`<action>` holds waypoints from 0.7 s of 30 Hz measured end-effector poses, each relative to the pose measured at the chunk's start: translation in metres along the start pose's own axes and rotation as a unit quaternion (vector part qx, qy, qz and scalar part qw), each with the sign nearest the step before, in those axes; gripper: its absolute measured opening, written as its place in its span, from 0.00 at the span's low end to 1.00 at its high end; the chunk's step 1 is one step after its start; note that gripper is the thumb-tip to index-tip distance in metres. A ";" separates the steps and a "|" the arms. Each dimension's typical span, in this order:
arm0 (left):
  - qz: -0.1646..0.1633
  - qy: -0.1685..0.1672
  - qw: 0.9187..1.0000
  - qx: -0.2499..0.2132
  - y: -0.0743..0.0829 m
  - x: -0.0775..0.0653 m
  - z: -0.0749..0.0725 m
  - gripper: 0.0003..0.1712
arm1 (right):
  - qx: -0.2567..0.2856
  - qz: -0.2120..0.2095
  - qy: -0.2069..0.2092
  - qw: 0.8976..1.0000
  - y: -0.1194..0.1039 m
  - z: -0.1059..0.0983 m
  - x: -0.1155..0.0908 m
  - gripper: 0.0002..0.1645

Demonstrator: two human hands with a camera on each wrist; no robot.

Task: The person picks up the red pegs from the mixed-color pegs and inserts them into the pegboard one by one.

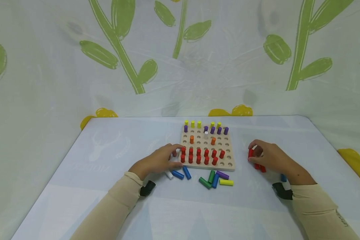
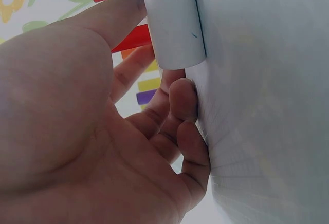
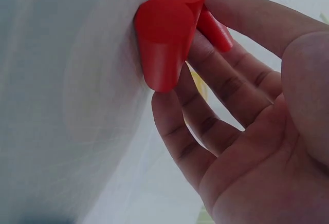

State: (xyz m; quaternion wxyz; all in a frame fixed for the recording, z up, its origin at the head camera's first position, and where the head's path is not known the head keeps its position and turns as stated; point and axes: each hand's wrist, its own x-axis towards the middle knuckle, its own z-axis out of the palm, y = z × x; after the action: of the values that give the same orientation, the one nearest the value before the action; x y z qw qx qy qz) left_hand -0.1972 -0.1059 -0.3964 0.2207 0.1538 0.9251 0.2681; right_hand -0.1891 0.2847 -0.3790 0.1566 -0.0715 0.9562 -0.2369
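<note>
My left hand [image 1: 159, 159] is at the front left corner of a wooden pegboard [image 1: 225, 168]. Its index fingertip is right at a red peg [image 1: 183, 151] in the board's left column, and the thumb lies by the corner below. A loose white peg [image 2: 175, 23] lies close under that hand. To the right of the board, my right hand [image 1: 270, 156] pinches an upright red peg [image 1: 250, 154] between thumb and index finger. Two more red pegs [image 3: 163, 44] lie on the table below it, near the other fingers.
Red pegs fill much of two front rows; orange pegs [image 1: 213, 141], a white peg [image 1: 206, 134], purple pegs [image 1: 226, 130] and yellow pegs [image 1: 199, 124] stand behind. Loose blue [image 1: 186, 172], green [image 1: 204, 183], purple [image 1: 222, 175] and yellow pegs [image 1: 226, 182] lie in front.
</note>
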 end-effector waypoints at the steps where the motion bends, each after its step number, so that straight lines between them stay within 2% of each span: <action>1: 0.000 0.000 1.000 0.001 0.000 0.000 0.000 0.41 | 0.001 -0.001 -0.001 1.000 0.000 0.000 0.000 0.28; 11: -0.002 0.000 1.000 0.003 -0.002 0.001 0.001 0.41 | 0.004 -0.023 0.007 1.000 -0.002 0.004 0.002 0.23; 21: 0.004 0.001 1.000 0.000 -0.002 0.002 0.001 0.41 | 0.005 -0.044 0.019 0.999 -0.013 0.004 -0.003 0.25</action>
State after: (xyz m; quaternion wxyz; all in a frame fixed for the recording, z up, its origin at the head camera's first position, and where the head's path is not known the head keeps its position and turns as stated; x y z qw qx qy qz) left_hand -0.1987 -0.1064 -0.3991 0.2184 0.1571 0.9249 0.2688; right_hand -0.1847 0.2726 -0.3754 0.1282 -0.1085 0.9537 -0.2493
